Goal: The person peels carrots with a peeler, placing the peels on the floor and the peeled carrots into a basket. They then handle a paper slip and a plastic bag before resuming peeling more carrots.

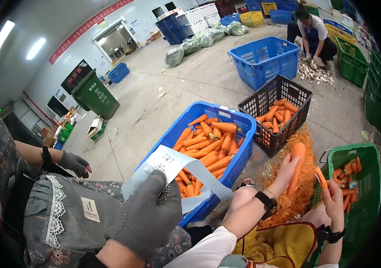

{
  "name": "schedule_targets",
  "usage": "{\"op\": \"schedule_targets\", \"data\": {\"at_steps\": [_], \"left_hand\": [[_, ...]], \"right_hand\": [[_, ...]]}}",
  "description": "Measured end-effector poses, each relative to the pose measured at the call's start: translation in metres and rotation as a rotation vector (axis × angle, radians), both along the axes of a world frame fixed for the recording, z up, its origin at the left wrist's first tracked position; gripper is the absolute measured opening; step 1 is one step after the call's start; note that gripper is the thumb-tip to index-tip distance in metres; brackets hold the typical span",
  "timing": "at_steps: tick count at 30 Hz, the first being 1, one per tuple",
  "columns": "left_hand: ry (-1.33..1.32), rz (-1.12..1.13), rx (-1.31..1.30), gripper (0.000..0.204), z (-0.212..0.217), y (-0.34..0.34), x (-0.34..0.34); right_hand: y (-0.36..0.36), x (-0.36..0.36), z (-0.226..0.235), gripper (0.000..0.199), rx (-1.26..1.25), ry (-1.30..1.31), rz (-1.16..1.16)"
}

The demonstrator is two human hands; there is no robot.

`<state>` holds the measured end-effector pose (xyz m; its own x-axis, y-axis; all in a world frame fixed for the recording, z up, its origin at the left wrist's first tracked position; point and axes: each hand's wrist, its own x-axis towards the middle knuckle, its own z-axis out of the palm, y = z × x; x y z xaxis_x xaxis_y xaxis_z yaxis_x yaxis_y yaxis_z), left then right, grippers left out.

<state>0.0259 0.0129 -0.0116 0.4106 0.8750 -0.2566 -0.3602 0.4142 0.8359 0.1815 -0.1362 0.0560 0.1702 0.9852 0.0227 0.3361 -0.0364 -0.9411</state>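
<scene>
My right hand (148, 216), in a grey knitted glove with bare fingertips, is closed on a strip of labels (163, 161), a white printed piece on pale bluish backing. The strip hangs over the blue basket (215, 210), which is full of orange carrots (208, 147), and covers some of them. My left hand (75, 163), in a matching glove, hangs at my left beside my patterned apron. Its fingers are loosely bent and slightly apart, with nothing seen in them.
At right, a seated co-worker's hands (284, 176) hold a carrot and an orange peeler (320, 177) over peelings (288, 196). Nearby stand a black crate (275, 96) and a green basket (369, 196) of carrots. Farther off are a blue crate (264, 62), a green bin (95, 96) and another crouching person.
</scene>
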Motion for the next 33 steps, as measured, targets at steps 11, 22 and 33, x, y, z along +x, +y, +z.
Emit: {"op": "schedule_targets", "data": {"at_steps": [11, 22, 33], "left_hand": [[0.036, -0.046, -0.091, 0.045, 0.011, -0.001, -0.011], [0.05, -0.026, -0.047, 0.042, 0.007, -0.001, -0.01], [0.002, -0.014, -0.056, 0.038, 0.003, -0.001, -0.006]], "right_hand": [[-0.002, -0.015, 0.016, 0.016, -0.045, -0.018, 0.067], [-0.005, -0.013, 0.004, 0.008, -0.053, -0.032, 0.048], [0.0, -0.017, -0.002, 0.01, 0.055, -0.03, -0.061]]}}
